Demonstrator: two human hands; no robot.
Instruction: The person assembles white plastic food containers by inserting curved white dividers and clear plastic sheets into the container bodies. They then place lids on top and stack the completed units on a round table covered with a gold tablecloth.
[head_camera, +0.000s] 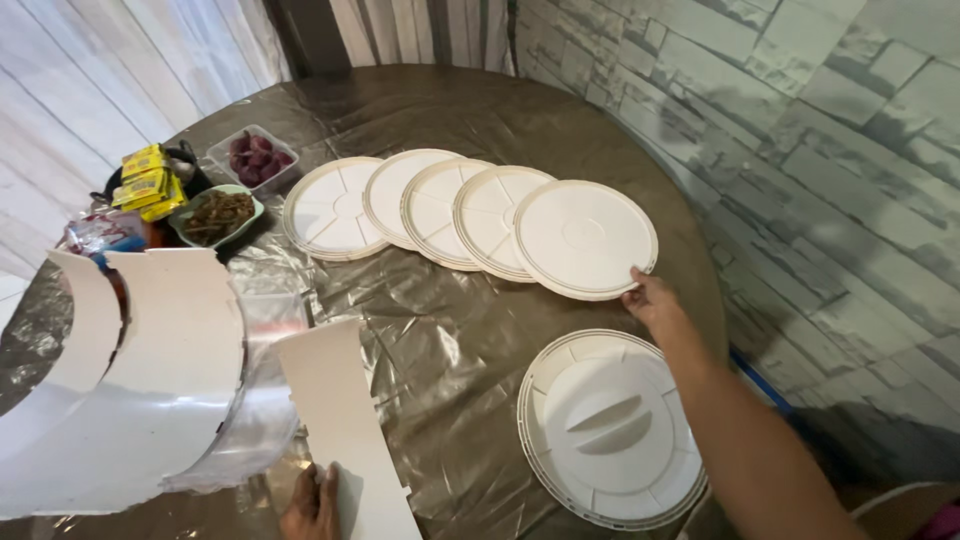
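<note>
Right hand (650, 300) touches the rim of the last white round plate (585, 240) with loose fingers. Left hand (312, 505) holds a white cardboard strip (345, 430).

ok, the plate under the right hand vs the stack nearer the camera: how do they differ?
The plate at the right hand, end plate of an overlapping row, lies single and shows a plain flat face with a faint centre circle. The near stack sits apart from the row, is several pieces deep, and its top piece shows a raised bar-shaped ridge. The end plate is touched at its rim; the near stack is untouched. Both are white, round and rimmed, lying on the covered table.
</note>
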